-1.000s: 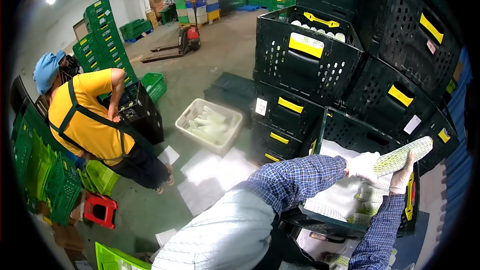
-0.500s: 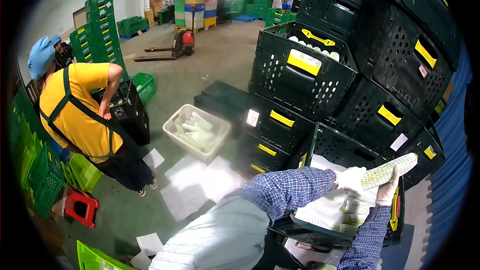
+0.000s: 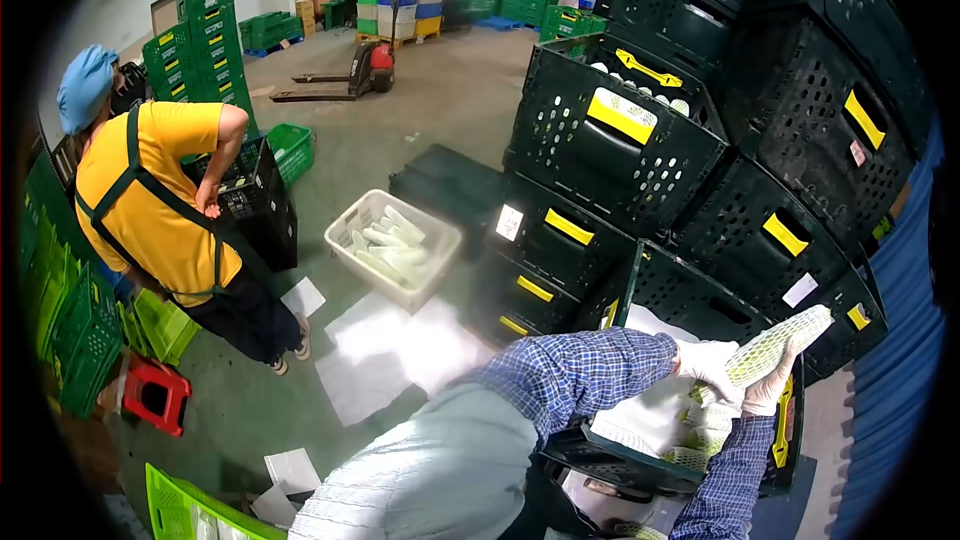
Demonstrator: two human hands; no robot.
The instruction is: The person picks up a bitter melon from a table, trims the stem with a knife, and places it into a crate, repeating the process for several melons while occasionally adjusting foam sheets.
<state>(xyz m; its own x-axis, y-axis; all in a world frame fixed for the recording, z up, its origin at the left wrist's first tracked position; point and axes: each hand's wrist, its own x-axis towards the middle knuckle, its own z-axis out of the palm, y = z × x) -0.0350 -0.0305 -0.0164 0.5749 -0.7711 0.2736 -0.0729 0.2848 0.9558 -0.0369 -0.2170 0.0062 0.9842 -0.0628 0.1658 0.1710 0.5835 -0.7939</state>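
Note:
A long pale-green vegetable in a white foam net (image 3: 778, 348) is held slantwise over the near side of an open dark-green crate (image 3: 690, 285). My left hand (image 3: 708, 364), in a white glove, is closed at its lower end. My right hand (image 3: 772, 385), also gloved, grips it from below and along its right side. Under my hands, more netted vegetables (image 3: 705, 432) lie in the crate beside white lining paper (image 3: 635, 410). My fingers partly cover the lower end of the held vegetable.
Dark crates with yellow latches (image 3: 620, 120) are stacked beyond and to the right. A white basket (image 3: 345, 240) of pale vegetables stands on the floor, near paper sheets (image 3: 365, 380). At left stands a co-worker in a yellow shirt (image 3: 150, 200), with a red stool (image 3: 158, 395) nearby.
The view has shifted slightly. The netted vegetable stays in both hands. My left hand has moved a little along its lower end, with its fingers now more stretched toward my right hand.

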